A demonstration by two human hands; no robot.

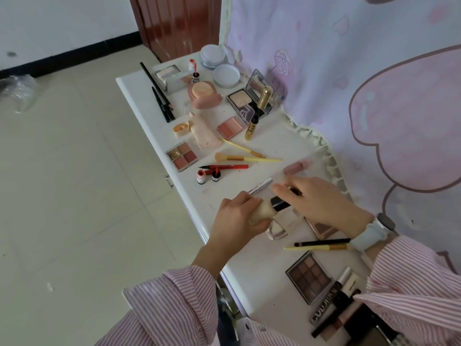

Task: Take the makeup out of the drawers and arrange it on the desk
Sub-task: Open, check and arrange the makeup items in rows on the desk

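While both hands work over the white desk, the left hand has fingers wrapped round a cream foundation bottle, held tilted just above the desk. Right hand fingers curl over its black cap. Silver tube lies just behind. Brown eyeshadow palette near front edge; four-pan palette farther back.
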